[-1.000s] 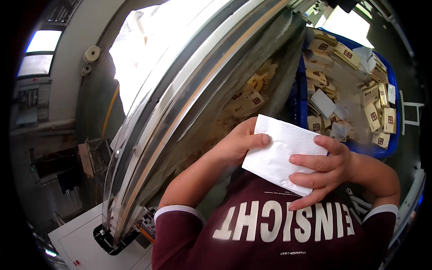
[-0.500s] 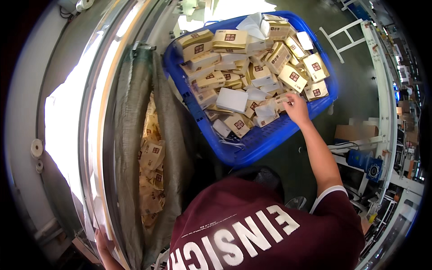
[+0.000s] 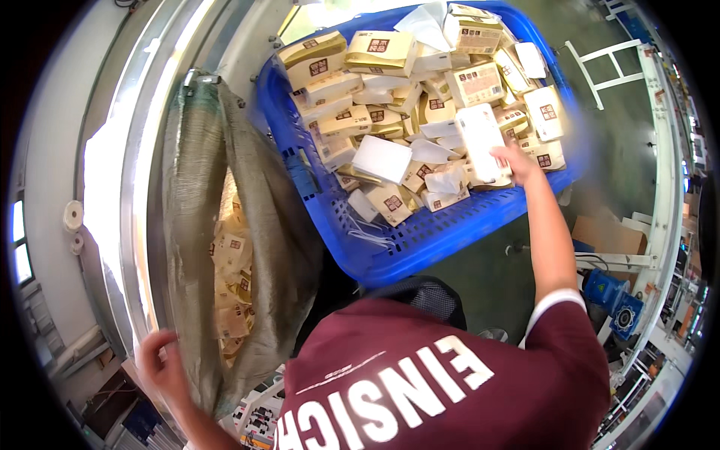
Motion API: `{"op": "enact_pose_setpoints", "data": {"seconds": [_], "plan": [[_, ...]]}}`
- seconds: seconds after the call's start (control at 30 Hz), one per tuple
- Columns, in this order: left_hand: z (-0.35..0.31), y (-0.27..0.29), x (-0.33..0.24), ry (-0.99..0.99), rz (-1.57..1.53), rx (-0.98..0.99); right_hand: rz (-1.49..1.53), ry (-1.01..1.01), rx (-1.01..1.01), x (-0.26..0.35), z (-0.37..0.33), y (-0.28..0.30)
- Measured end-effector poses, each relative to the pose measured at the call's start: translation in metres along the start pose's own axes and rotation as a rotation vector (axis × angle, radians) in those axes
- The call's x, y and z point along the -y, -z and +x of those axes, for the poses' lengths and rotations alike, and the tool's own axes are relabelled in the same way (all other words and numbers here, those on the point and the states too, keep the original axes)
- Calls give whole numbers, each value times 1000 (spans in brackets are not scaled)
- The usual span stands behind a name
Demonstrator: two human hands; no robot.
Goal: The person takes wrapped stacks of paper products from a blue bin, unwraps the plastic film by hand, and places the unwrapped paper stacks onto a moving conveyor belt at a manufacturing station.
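Note:
My right hand (image 3: 516,161) grips one end of a pale tissue pack (image 3: 480,137), raised just over the pile at the right of the blue plastic basket (image 3: 409,262). Many gold-and-white tissue packs (image 3: 380,51) lie jumbled in that basket, some turned to show plain white sides. At the lower left, my left hand (image 3: 159,364) hangs beside a grey-green woven sack (image 3: 281,232), fingers curved and slightly blurred, with nothing visible in them. Through the sack's gaping slit, more gold-and-white packaging (image 3: 232,262) shows.
A metal frame with bright panels (image 3: 135,247) runs along the left, close to the sack. To the right stand a white metal rack (image 3: 611,67), a cardboard box (image 3: 611,236) and a blue motor unit (image 3: 619,304). A dark mesh seat (image 3: 427,296) is below the basket.
My right hand has lifted a pack from the pile and moved slightly right. My left hand has come off the metal frame's edge and risen toward the sack. The view has shifted.

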State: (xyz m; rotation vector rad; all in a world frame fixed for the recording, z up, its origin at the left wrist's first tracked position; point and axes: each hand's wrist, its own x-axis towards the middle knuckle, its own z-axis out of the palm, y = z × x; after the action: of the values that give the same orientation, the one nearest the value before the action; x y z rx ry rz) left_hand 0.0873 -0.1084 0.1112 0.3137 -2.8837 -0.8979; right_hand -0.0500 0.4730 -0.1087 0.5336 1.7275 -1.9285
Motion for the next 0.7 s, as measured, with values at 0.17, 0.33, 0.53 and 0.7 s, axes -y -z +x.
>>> {"op": "enact_pose_setpoints", "data": {"seconds": [0.17, 0.33, 0.53, 0.7], "plan": [[11, -182, -64, 192, -1188, 817, 630, 123, 522, -17, -85, -149], [16, -184, -77, 180, -1292, 847, 368, 316, 367, 1, -111, -244], [6, -172, -57, -202, -973, 504, 29, 676, 161, 11, -120, -302], [-6, -165, -31, -110, -939, 424, -230, 644, 151, 14, -108, -314]]}}
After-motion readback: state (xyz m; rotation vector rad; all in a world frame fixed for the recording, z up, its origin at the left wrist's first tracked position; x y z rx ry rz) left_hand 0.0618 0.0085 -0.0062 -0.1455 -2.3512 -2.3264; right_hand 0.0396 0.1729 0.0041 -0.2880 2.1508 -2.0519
